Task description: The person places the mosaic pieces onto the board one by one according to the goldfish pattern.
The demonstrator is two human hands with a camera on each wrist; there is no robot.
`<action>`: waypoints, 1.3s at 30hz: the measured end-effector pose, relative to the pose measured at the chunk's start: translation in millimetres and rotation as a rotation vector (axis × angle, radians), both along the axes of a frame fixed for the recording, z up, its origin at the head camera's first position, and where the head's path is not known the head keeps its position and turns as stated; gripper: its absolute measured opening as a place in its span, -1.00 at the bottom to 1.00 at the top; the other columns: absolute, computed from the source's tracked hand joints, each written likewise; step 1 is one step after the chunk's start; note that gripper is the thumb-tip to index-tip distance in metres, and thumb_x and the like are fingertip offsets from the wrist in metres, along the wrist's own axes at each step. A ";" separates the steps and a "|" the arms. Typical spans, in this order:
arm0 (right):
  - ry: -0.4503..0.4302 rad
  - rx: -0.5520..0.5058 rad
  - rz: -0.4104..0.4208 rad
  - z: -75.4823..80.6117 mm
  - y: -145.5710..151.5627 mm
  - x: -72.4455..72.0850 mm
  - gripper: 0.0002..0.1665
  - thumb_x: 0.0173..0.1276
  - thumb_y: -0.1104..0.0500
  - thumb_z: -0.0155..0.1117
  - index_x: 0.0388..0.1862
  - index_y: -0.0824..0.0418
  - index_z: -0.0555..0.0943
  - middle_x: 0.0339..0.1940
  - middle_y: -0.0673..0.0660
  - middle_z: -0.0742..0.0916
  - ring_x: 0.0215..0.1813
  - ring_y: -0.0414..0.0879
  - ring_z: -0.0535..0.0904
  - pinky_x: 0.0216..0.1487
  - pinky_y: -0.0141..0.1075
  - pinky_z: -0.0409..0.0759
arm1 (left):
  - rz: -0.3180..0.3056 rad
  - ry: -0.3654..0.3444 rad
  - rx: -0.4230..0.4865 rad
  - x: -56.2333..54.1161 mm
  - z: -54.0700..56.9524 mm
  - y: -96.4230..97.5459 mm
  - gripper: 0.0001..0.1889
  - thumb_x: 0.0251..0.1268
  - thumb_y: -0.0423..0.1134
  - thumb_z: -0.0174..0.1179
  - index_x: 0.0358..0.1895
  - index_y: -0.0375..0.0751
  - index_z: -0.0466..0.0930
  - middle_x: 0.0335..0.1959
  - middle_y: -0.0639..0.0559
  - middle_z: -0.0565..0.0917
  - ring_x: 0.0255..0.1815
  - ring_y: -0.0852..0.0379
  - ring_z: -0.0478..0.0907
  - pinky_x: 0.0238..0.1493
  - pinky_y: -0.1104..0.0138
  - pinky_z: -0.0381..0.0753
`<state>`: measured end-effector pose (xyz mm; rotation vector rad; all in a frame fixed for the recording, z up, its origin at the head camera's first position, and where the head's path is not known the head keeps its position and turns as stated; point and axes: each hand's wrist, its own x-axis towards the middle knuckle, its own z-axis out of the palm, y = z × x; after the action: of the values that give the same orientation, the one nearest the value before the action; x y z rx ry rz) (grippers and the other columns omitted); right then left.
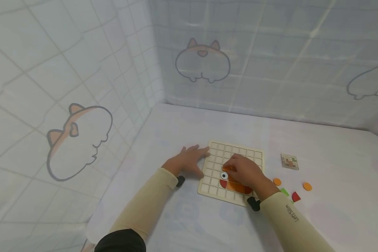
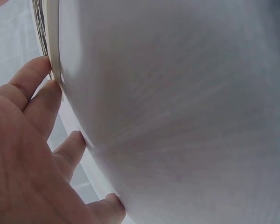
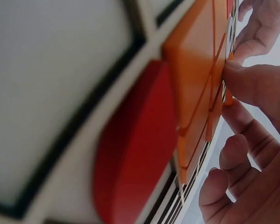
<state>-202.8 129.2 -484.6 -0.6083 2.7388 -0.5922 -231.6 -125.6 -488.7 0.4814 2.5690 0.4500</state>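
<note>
A pale wooden grid board [image 1: 215, 190] lies on the white surface. My left hand [image 1: 189, 161] rests at its left edge with fingers spread, two fingertips touching the rim in the left wrist view. Over the board's middle, my right hand [image 1: 244, 169] pinches a small orange piece [image 3: 229, 99] between thumb and index finger. Beside those fingertips sits a round eye tile [image 1: 224, 175]. Below are a red rounded piece [image 1: 223, 183], several orange tiles [image 1: 236, 187] and a second red piece [image 1: 248, 190], all set in the grid. The right hand hides part of the arrangement.
Right of the board lie a small patterned card [image 1: 289, 161], an orange disc [image 1: 277, 181], another orange disc [image 1: 307, 186], a red quarter-round piece [image 1: 295, 196] and green pieces [image 1: 284, 191] partly behind the right forearm. Printed sheets [image 1: 201, 94] enclose the surface.
</note>
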 end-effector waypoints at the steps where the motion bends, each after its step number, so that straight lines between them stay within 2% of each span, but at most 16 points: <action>1: -0.008 0.000 -0.002 0.1 -0.4 -0.7 -0.75 0.36 0.04 0.41 0.00 -0.10 0.79 -0.10 -0.13 0.66 -0.14 -0.17 0.53 -0.01 -0.19 0.62 | 0.001 -0.004 0.003 0.1 0.0 0.4 -0.02 -0.08 0.06 0.50 0.55 0.27 0.29 0.65 0.33 0.09 0.72 0.03 -0.18 0.63 -0.21 -0.28; 10: -0.026 0.002 -0.004 0.1 -2.0 -2.6 -0.74 0.36 0.07 0.38 0.01 -0.09 0.80 -0.07 -0.11 0.66 -0.15 -0.17 0.52 -0.06 -0.24 0.59 | 0.003 0.004 0.003 1.3 1.9 1.1 -0.01 -0.09 0.04 0.50 0.55 0.27 0.28 0.65 0.32 0.10 0.72 0.02 -0.16 0.64 -0.19 -0.27; 14: -0.002 0.002 -0.013 -1.9 0.5 -2.3 -0.70 0.37 0.12 0.30 0.04 -0.06 0.79 0.00 -0.07 0.67 -0.06 -0.13 0.56 0.02 -0.18 0.62 | 0.003 0.008 -0.001 1.4 2.5 1.4 -0.02 -0.09 0.04 0.49 0.55 0.27 0.28 0.66 0.31 0.10 0.72 0.02 -0.16 0.64 -0.19 -0.26; 18: 0.027 0.011 -0.032 -1.7 2.3 -1.2 -0.66 0.35 0.18 0.24 0.06 0.04 0.77 -0.01 0.01 0.70 -0.06 -0.08 0.58 0.06 -0.09 0.64 | 0.002 0.008 -0.006 1.5 2.1 1.2 -0.02 -0.08 0.04 0.49 0.55 0.28 0.29 0.66 0.33 0.09 0.72 0.03 -0.16 0.64 -0.19 -0.27; 22: 0.014 0.027 -0.042 -1.6 2.5 -0.5 -0.69 0.37 0.17 0.26 0.04 0.07 0.77 -0.06 0.02 0.71 -0.12 -0.08 0.54 0.07 -0.09 0.64 | -0.001 0.010 -0.006 1.7 1.7 1.5 -0.03 -0.08 0.04 0.49 0.55 0.27 0.29 0.65 0.33 0.09 0.72 0.03 -0.16 0.64 -0.19 -0.27; 26: 0.000 0.029 -0.040 -1.1 3.7 0.7 -0.68 0.37 0.18 0.26 0.06 0.05 0.77 -0.01 0.01 0.72 -0.06 -0.06 0.57 0.14 -0.06 0.63 | -0.001 0.013 -0.007 2.0 1.1 1.7 -0.02 -0.08 0.04 0.48 0.55 0.28 0.29 0.66 0.32 0.09 0.72 0.02 -0.16 0.63 -0.20 -0.26; 30: 0.016 0.030 -0.033 1.6 11.0 4.4 -0.65 0.36 0.20 0.24 0.08 0.05 0.76 0.04 0.02 0.72 0.05 -0.02 0.61 0.21 -0.01 0.62 | 0.010 0.007 -0.001 2.7 0.2 1.5 -0.02 -0.10 0.03 0.49 0.54 0.27 0.30 0.66 0.32 0.09 0.72 0.02 -0.16 0.63 -0.20 -0.27; 33: 0.033 0.033 -0.043 3.9 22.0 9.6 -0.65 0.36 0.22 0.23 0.09 0.09 0.75 0.02 0.04 0.72 0.05 -0.01 0.62 0.18 0.01 0.63 | 0.010 0.004 -0.003 2.7 -0.4 1.3 -0.02 -0.08 0.04 0.50 0.55 0.26 0.28 0.66 0.33 0.06 0.72 0.03 -0.18 0.63 -0.20 -0.28; 39: 0.016 0.039 -0.130 9.1 51.9 25.5 -0.64 0.37 0.20 0.24 0.12 0.15 0.72 0.07 0.11 0.72 0.12 0.09 0.63 0.20 0.09 0.61 | -0.001 -0.002 -0.013 1.2 0.6 1.1 0.00 -0.03 0.06 0.49 0.58 0.25 0.22 0.67 0.31 0.04 0.72 0.02 -0.19 0.63 -0.20 -0.29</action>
<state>-177.3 181.1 -475.5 -0.4294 2.8136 -0.5633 -230.4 -124.5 -488.2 0.4781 2.5681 0.4331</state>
